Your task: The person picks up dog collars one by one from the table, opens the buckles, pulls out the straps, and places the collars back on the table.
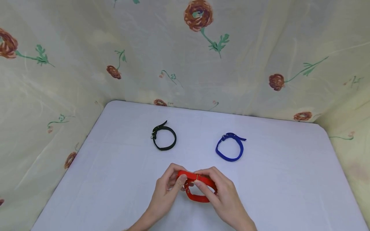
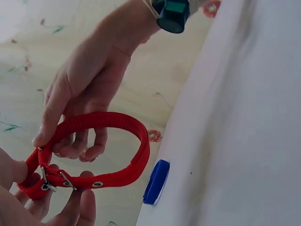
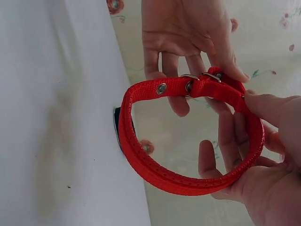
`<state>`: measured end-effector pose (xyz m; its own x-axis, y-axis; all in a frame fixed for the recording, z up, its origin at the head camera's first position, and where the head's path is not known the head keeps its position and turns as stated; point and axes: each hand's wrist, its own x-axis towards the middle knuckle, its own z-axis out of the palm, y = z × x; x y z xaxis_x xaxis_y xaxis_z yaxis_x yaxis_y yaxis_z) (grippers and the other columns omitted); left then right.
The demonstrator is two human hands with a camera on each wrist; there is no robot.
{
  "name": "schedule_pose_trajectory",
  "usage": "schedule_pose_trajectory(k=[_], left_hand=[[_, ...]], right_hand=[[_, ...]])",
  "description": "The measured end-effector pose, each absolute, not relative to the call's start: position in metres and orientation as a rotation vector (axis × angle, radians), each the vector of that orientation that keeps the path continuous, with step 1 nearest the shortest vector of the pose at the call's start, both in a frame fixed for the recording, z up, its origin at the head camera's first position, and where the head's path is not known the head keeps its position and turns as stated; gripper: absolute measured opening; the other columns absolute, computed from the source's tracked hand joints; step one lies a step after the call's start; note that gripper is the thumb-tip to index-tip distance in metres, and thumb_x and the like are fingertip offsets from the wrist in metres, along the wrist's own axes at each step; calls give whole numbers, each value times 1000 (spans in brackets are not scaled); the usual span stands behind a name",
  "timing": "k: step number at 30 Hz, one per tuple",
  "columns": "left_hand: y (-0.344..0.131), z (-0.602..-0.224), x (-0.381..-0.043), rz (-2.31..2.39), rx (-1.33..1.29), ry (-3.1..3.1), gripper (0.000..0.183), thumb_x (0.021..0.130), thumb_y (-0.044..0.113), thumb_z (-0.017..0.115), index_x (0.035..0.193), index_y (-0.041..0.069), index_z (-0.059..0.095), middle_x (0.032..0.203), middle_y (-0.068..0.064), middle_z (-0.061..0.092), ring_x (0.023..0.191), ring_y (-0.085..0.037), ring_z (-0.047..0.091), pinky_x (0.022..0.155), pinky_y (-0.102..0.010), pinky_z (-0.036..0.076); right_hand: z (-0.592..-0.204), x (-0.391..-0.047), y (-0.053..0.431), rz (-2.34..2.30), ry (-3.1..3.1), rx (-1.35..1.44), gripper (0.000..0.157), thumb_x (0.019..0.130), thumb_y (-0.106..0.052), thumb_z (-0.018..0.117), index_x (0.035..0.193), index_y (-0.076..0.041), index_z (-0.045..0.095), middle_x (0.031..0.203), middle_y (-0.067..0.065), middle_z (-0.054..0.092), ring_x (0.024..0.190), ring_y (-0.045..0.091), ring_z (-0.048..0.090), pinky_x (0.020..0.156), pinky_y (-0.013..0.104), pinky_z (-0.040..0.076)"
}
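Observation:
Both hands hold a red collar (image 1: 199, 198) above the table, its band closed in a loop. My left hand (image 1: 166, 190) pinches it at the buckle end, between thumb and fingers. My right hand (image 1: 222, 194) pinches the band on the other side of a small metal piece. In the left wrist view, the metal buckle and eyelets of the red collar (image 2: 120, 178) show beside the left fingers. The right wrist view shows the red collar (image 3: 164, 185) with its strap running through the buckle. Part of the band is hidden behind the right fingers.
A black collar (image 1: 166, 149) lies buckled on the white table (image 1: 110, 179), farther back on the left. A blue collar (image 1: 230, 159) lies back on the right, its strap end pointing right. Flowered cloth (image 1: 144, 48) hangs behind the table and at both sides.

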<state>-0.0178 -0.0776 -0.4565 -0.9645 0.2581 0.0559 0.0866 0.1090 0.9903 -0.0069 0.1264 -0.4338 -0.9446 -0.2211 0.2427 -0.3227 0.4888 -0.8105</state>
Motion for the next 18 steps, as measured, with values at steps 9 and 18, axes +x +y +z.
schedule_pose_trajectory(k=[9, 18], left_hand=[[-79, -456, -16, 1923, 406, 2346, 16, 107, 26, 69, 121, 19, 67, 103, -2, 81, 87, -13, 77, 85, -30, 62], [-74, -453, -12, 1959, 288, 2433, 16, 100, 24, 78, 114, 21, 73, 102, 2, 80, 84, -13, 75, 82, -27, 61]], right_hand=[[-431, -5, 128, 1413, -2606, 555, 21, 101, -20, 76, 122, -25, 73, 109, -16, 70, 95, -1, 70, 79, 22, 64], [-433, -2, 123, 1352, -2525, 645, 24, 102, -15, 75, 124, -22, 70, 109, -14, 68, 95, 0, 71, 80, 21, 63]])
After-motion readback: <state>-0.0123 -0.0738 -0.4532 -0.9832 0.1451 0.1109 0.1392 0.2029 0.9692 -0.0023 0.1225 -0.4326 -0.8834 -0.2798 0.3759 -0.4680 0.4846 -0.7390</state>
